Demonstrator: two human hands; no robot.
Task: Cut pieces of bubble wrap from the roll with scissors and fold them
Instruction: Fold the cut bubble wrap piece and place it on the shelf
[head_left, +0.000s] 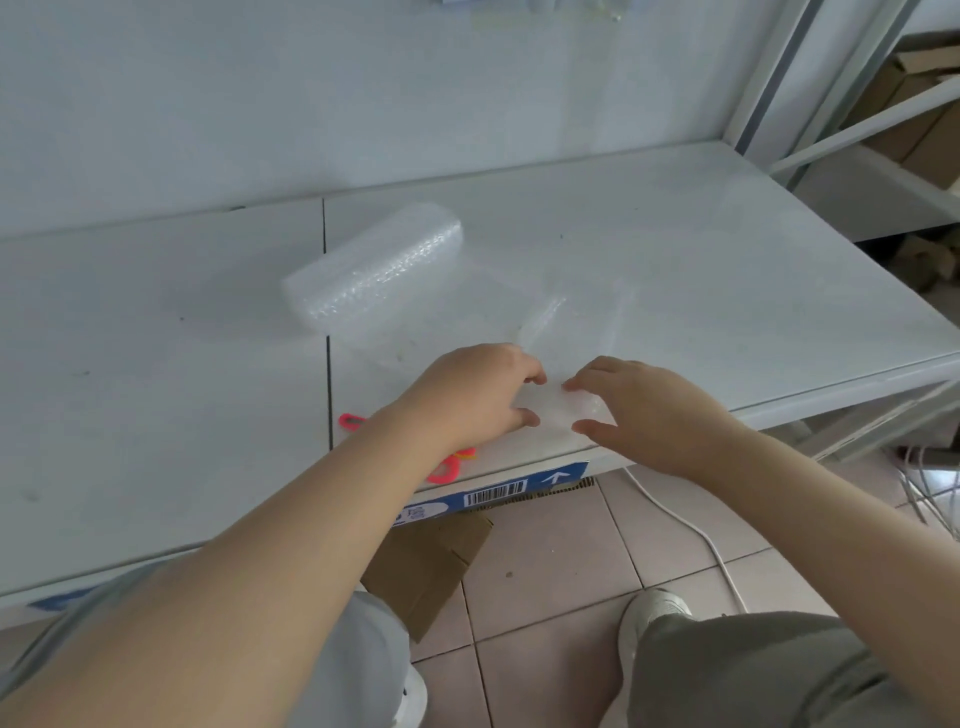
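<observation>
A roll of clear bubble wrap (375, 271) lies on the white table (156, 364), with its loose end spread toward me. My left hand (467, 395) and my right hand (649, 410) meet near the table's front edge. Both pinch a small folded piece of bubble wrap (553, 408) between fingers and thumbs. Another clear piece (576, 322) lies just beyond the hands. Pink-handled scissors (447, 467) rest on the table, mostly hidden under my left forearm.
A cardboard box with a blue label (498, 493) sits under the table's front edge. A white cable (691, 530) runs across the tiled floor. White shelving with cardboard boxes (904, 119) stands at the right. A wall backs the table.
</observation>
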